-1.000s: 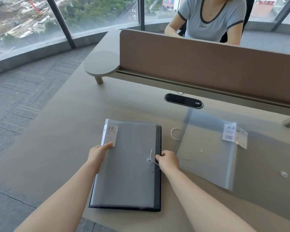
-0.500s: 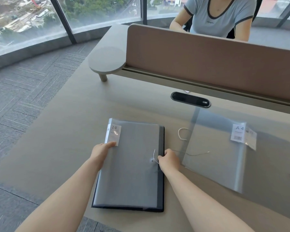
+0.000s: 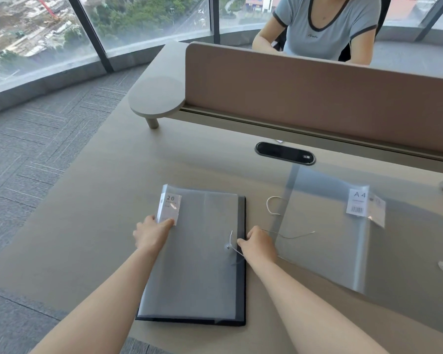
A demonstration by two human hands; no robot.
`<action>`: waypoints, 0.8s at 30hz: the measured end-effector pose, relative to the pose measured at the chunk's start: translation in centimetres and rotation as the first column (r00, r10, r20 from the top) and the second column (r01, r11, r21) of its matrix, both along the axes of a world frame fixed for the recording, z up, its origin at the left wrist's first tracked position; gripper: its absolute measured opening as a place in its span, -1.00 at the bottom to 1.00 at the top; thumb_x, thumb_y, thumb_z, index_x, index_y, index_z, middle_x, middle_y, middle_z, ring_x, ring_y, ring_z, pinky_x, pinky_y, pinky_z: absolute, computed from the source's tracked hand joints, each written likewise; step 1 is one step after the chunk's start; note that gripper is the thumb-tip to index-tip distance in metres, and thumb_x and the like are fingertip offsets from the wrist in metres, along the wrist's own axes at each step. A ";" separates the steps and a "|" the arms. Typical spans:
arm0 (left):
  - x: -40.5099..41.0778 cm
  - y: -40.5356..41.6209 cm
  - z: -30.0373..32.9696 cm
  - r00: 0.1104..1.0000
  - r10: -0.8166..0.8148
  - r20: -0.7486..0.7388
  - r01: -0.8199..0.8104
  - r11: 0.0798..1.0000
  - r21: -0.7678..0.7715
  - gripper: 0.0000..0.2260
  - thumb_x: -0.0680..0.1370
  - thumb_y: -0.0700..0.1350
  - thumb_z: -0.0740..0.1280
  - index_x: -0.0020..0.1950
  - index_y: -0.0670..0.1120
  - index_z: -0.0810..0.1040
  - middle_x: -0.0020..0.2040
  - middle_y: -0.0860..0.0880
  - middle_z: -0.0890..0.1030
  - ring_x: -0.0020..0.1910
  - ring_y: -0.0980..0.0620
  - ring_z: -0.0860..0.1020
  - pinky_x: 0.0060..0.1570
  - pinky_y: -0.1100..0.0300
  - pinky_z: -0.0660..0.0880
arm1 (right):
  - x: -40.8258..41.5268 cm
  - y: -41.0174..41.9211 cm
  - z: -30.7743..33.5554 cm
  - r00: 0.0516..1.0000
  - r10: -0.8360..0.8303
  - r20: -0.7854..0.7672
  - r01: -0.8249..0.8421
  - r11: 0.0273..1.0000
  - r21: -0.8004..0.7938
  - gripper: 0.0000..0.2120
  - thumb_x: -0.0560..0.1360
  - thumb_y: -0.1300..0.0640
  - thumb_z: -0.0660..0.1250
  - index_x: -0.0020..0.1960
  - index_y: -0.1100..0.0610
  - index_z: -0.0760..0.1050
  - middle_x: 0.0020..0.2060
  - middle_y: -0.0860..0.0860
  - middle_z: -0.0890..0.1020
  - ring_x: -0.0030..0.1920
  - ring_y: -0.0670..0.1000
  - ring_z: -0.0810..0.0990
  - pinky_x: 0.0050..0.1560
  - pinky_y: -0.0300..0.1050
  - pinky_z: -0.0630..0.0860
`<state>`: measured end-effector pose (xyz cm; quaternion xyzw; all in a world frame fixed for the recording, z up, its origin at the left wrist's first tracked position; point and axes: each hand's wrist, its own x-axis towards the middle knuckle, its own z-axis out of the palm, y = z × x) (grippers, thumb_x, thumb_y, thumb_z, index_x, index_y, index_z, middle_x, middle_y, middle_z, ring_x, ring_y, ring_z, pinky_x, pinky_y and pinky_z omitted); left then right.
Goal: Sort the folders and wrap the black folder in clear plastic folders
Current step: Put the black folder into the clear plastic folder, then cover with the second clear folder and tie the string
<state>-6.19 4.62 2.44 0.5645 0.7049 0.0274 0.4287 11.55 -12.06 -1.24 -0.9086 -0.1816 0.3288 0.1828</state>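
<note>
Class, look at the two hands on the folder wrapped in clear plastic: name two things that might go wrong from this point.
1. The right hand pinches the thin string at the button of the clear cover; a hard pull might tear it loose.
2. The black folder shows past the cover's right edge, and only the left hand pins the cover, so it may slide askew.

The flat black folder point(image 3: 241, 264) near the desk's front edge looks like matt plastic, under a frosted translucent plastic sleeve point(image 3: 197, 251) with a white paper label point(image 3: 169, 208) and a thin white cord (glossy at its button). The clear plastic folder point(image 3: 343, 241) toward the right edge is smoother and shinier. The beige desk top point(image 3: 92, 213) is smooth, matt laminate.
</note>
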 end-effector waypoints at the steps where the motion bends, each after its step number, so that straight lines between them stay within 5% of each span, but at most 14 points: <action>1: 0.5 -0.3 0.2 0.997 -0.034 -0.063 0.040 0.995 0.095 -0.46 0.39 0.07 0.35 0.33 -0.07 0.48 0.31 -0.18 0.48 0.36 -0.23 0.35 0.31 -0.08 0.33 | 0.2 -0.2 0.1 1.000 -0.021 0.001 0.021 0.999 0.027 -0.81 0.48 0.03 0.32 -0.01 0.13 0.45 -0.07 0.02 0.58 -0.14 0.10 0.49 -0.17 -0.10 0.37; 6: 5.4 -3.0 1.0 0.966 -0.227 -0.126 0.259 0.882 0.393 -0.51 0.50 -0.02 0.33 0.43 -0.07 0.43 0.40 -0.11 0.41 0.43 -0.15 0.27 0.39 -0.08 0.22 | 2.6 -2.0 0.7 0.991 -0.131 0.025 0.123 0.973 0.196 -0.89 0.50 0.17 0.22 -0.13 0.14 0.51 -0.18 0.03 0.64 -0.15 0.11 0.56 -0.17 -0.06 0.46; 13: 13.9 -10.2 0.7 0.829 -0.558 -0.021 0.528 0.771 0.356 -0.64 0.54 -0.09 0.29 0.35 -0.04 0.50 0.34 -0.04 0.48 0.38 -0.10 0.32 0.26 0.05 0.32 | 8.8 -7.1 1.9 0.964 -0.259 0.058 0.232 0.929 0.288 -0.84 0.53 0.19 0.21 -0.21 0.06 0.47 -0.19 0.01 0.63 -0.15 0.09 0.55 -0.16 -0.07 0.44; 19: 20.7 -16.6 -1.1 0.633 -0.773 0.045 0.729 0.615 0.301 -0.67 0.55 -0.08 0.30 0.31 -0.03 0.53 0.32 0.02 0.51 0.33 -0.07 0.39 0.27 0.11 0.37 | 16.7 -12.5 1.9 0.928 -0.355 0.112 0.315 0.909 0.273 -0.79 0.54 0.22 0.17 0.03 0.13 0.57 0.02 0.06 0.65 0.04 0.13 0.60 -0.01 -0.08 0.47; 24: 24.6 -19.8 -2.1 0.571 -0.818 0.067 0.779 0.565 0.270 -0.68 0.57 -0.07 0.29 0.33 -0.02 0.52 0.35 0.05 0.50 0.37 0.00 0.38 0.25 0.18 0.35 | 21.6 -15.5 2.0 0.927 -0.359 0.114 0.317 0.907 0.276 -0.70 0.53 0.23 0.12 0.16 0.10 0.54 0.15 0.04 0.60 0.08 0.08 0.56 -0.01 -0.13 0.41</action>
